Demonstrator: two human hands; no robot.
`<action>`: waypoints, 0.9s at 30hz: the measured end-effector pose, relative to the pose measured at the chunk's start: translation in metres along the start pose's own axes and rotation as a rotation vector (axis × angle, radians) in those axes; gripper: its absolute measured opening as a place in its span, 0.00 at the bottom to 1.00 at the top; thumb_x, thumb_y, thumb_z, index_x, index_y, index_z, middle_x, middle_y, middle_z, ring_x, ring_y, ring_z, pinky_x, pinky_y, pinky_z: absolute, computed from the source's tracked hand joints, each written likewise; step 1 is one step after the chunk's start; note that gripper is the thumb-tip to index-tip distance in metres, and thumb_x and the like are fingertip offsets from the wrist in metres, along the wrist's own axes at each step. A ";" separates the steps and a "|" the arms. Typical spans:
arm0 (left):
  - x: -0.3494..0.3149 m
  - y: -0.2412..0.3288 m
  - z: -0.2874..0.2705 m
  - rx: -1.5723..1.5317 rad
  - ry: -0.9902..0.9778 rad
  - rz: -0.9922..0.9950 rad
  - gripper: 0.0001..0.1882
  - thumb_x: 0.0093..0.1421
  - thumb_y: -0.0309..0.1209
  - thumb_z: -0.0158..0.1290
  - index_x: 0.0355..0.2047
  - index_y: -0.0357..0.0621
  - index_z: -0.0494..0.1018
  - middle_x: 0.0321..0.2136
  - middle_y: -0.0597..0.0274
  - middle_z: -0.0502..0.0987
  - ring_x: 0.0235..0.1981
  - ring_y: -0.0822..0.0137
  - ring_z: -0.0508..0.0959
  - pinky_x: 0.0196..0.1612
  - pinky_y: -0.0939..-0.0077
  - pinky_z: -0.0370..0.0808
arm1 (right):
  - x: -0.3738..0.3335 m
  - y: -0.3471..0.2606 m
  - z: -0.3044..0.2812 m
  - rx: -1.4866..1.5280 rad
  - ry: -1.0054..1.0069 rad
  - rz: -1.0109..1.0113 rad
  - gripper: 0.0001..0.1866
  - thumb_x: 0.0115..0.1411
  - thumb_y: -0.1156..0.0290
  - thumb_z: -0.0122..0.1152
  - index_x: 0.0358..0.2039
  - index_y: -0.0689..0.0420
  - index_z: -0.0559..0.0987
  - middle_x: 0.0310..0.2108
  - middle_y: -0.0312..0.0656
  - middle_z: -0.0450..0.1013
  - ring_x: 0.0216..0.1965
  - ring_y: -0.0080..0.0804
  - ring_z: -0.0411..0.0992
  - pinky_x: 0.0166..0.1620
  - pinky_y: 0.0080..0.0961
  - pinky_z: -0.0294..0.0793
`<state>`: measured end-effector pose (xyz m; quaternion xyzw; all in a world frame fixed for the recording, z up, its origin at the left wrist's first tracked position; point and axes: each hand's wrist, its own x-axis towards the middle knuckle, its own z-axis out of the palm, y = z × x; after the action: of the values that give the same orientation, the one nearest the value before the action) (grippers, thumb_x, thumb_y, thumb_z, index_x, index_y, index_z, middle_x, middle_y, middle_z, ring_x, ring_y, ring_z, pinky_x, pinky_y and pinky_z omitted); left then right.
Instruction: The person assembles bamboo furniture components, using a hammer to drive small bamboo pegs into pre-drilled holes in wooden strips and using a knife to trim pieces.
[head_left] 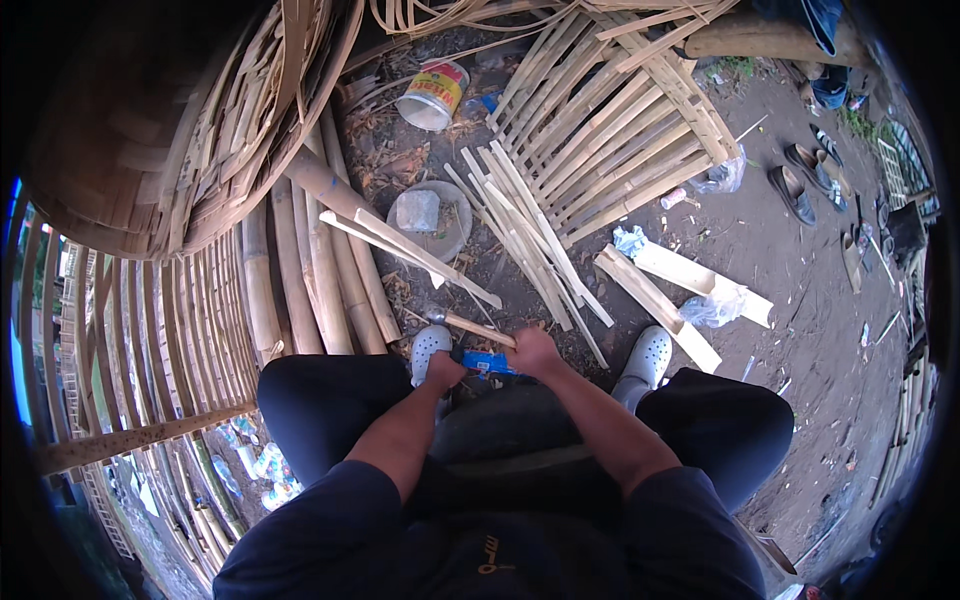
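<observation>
My right hand point(533, 352) is closed around the wooden handle of a hammer point(480, 329). The handle slants up and left to a small head beside my left shoe. Low between my knees, my left hand point(443, 371) is curled shut; a dark shape shows at its fingers, too hidden to name. A bright blue packet point(486, 362) lies between the two hands. Just beyond the hammer, split bamboo pieces point(415, 252) rest across one another, and a bundle of pale bamboo slats point(525, 235) lies on the ground ahead.
A slatted bamboo panel point(620, 125) lies ahead. Bamboo poles point(330, 270) and a slatted frame point(170, 330) stand left. A stone block point(417, 211) sits on a round grey base near a white bucket point(430, 100). Split bamboo troughs point(660, 308) and footwear point(792, 194) lie right.
</observation>
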<state>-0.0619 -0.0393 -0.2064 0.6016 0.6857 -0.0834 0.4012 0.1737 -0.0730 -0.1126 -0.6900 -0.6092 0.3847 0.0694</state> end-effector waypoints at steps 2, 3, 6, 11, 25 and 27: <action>-0.004 0.009 -0.004 -0.022 -0.087 -0.051 0.19 0.40 0.35 0.61 0.30 0.32 0.77 0.31 0.41 0.79 0.36 0.48 0.80 0.39 0.60 0.77 | -0.006 0.034 0.015 0.002 0.018 0.188 0.13 0.50 0.63 0.57 0.29 0.60 0.80 0.34 0.55 0.76 0.37 0.52 0.76 0.44 0.45 0.76; -0.003 0.004 -0.002 -0.025 0.005 0.007 0.17 0.40 0.34 0.61 0.27 0.33 0.77 0.28 0.44 0.79 0.32 0.51 0.80 0.35 0.61 0.76 | -0.008 0.035 0.014 0.014 0.052 0.230 0.13 0.50 0.63 0.57 0.28 0.60 0.79 0.34 0.55 0.76 0.36 0.52 0.76 0.43 0.46 0.76; -0.001 -0.018 0.011 -0.031 0.141 0.062 0.15 0.41 0.34 0.61 0.24 0.34 0.77 0.23 0.46 0.79 0.28 0.54 0.81 0.32 0.62 0.76 | -0.001 0.017 -0.007 -0.008 0.069 0.088 0.13 0.51 0.62 0.57 0.28 0.60 0.80 0.32 0.54 0.77 0.36 0.52 0.76 0.44 0.44 0.76; 0.011 -0.012 0.009 -0.018 0.042 0.020 0.16 0.41 0.35 0.60 0.27 0.34 0.78 0.29 0.42 0.79 0.35 0.48 0.80 0.38 0.60 0.77 | 0.006 -0.015 -0.015 0.109 0.112 -0.096 0.13 0.50 0.64 0.57 0.31 0.59 0.81 0.33 0.54 0.77 0.38 0.52 0.76 0.46 0.45 0.75; 0.006 -0.023 0.011 0.065 0.020 0.052 0.19 0.41 0.36 0.58 0.30 0.33 0.78 0.31 0.41 0.79 0.36 0.47 0.80 0.41 0.60 0.77 | 0.007 -0.011 -0.017 0.013 -0.051 0.019 0.18 0.50 0.60 0.59 0.35 0.60 0.81 0.40 0.53 0.76 0.45 0.48 0.75 0.50 0.42 0.74; 0.012 -0.020 0.009 0.120 0.007 0.028 0.19 0.41 0.37 0.58 0.30 0.33 0.78 0.31 0.41 0.79 0.36 0.47 0.80 0.41 0.60 0.77 | 0.007 -0.007 -0.023 -0.015 -0.057 0.114 0.17 0.50 0.61 0.58 0.36 0.60 0.81 0.40 0.52 0.76 0.45 0.48 0.75 0.51 0.41 0.74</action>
<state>-0.0755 -0.0415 -0.2276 0.6343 0.6724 -0.1166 0.3633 0.1827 -0.0562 -0.0958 -0.7129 -0.5733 0.4031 0.0249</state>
